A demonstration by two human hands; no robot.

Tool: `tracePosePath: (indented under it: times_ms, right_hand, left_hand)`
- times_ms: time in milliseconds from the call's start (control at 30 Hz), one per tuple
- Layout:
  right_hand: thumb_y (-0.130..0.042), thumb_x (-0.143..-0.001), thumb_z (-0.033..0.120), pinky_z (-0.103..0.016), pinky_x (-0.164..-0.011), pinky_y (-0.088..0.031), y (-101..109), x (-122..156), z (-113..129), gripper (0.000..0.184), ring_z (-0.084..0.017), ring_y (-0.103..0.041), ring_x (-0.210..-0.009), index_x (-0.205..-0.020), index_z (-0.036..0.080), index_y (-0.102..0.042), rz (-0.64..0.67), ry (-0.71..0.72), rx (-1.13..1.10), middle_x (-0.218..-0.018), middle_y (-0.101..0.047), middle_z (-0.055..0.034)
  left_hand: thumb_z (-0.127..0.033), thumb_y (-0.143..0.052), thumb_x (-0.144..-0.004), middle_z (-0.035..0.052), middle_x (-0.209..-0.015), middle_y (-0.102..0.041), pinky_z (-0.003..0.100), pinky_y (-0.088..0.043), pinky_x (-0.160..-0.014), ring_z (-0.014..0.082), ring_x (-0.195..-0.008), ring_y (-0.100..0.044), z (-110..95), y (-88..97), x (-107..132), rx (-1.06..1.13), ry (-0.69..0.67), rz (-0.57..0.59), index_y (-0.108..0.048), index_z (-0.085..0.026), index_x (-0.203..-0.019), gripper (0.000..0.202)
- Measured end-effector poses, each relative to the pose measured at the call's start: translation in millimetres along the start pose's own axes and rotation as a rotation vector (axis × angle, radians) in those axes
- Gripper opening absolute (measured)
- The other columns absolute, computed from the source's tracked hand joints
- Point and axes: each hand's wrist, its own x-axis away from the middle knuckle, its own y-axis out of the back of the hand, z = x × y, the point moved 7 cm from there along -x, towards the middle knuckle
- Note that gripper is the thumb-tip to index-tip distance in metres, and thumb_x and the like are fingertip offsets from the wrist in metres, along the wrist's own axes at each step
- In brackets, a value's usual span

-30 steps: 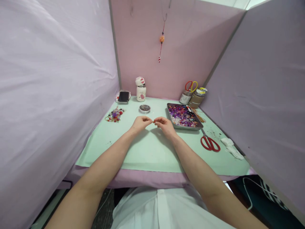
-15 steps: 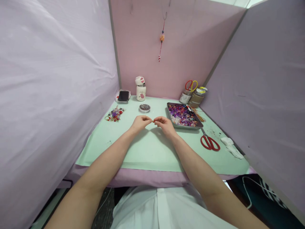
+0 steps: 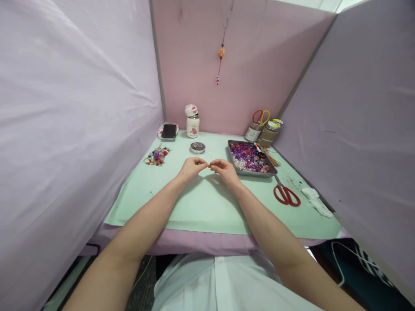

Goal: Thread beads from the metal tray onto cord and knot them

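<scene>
My left hand (image 3: 193, 166) and my right hand (image 3: 223, 169) meet fingertip to fingertip above the middle of the green mat (image 3: 207, 207). Between them is a tiny red bead (image 3: 210, 165), pinched in my right fingertips. The left thumb and forefinger are pressed together right beside it; what they hold is too small to make out. Close to my right hand stands a metal tray (image 3: 257, 174) full of purple, red and clear beads. Beyond my left hand lies a small round tin (image 3: 197, 147) with dark contents.
Beaded strings (image 3: 157, 155) lie at the left, below a phone (image 3: 169, 131). A white bottle (image 3: 193, 125) stands behind. Red-handled scissors (image 3: 287, 195) and a crumpled white tissue (image 3: 316, 201) lie right. Two jars (image 3: 268, 132) stand at the back, and a beaded pendant (image 3: 221, 52) hangs on the wall.
Both hands keep almost the same place and pinch. The whole view has shifted very slightly, and the red bead shows a little more plainly between the fingertips.
</scene>
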Motion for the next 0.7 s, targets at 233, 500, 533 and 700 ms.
tracePosePath:
  times_ms: [233, 500, 533, 700]
  right_hand:
    - [-0.071, -0.062, 0.032, -0.029, -0.07, -0.043, -1, 2, 3, 0.021, -0.013, -0.056, -0.069, -0.077, 0.02, -0.064, -0.005, -0.017, -0.024, -0.074, -0.066, -0.0001]
    - [-0.071, -0.062, 0.035, -0.03, -0.07, -0.044, -2, 2, 2, 0.022, -0.014, -0.057, -0.069, -0.076, 0.02, -0.064, -0.001, -0.015, -0.022, -0.076, -0.067, -0.0014]
    - [-0.071, -0.062, 0.034, -0.03, -0.07, -0.044, -2, 2, 2, 0.022, -0.013, -0.057, -0.069, -0.076, 0.02, -0.064, -0.002, -0.014, -0.021, -0.076, -0.067, -0.0014]
    - [-0.071, -0.062, 0.036, -0.03, -0.071, -0.046, -3, 3, 3, 0.023, -0.013, -0.058, -0.069, -0.077, 0.02, -0.064, -0.005, -0.011, 0.0, -0.077, -0.068, -0.0018]
  left_hand:
    - [-0.029, -0.06, -0.066, 0.0035, -0.07, -0.065, 0.023, -0.036, -0.055, 0.01, -0.058, -0.048, -3, 0.4, 1, -0.011, -0.01, 0.003, -0.07, -0.013, -0.075, 0.022]
    - [-0.033, -0.061, -0.065, 0.0024, -0.068, -0.064, 0.024, -0.035, -0.055, 0.0107, -0.058, -0.048, 2, 1.5, -2, -0.035, -0.03, -0.013, -0.07, -0.014, -0.075, 0.024]
    - [-0.034, -0.061, -0.065, 0.0023, -0.067, -0.064, 0.024, -0.035, -0.055, 0.0108, -0.058, -0.048, 3, 1.4, -2, -0.041, -0.034, -0.015, -0.07, -0.014, -0.075, 0.024]
    - [-0.036, -0.059, -0.065, 0.0023, -0.068, -0.064, 0.024, -0.034, -0.055, 0.0115, -0.059, -0.048, 7, 1.2, -5, -0.058, -0.045, -0.022, -0.071, -0.015, -0.075, 0.027]
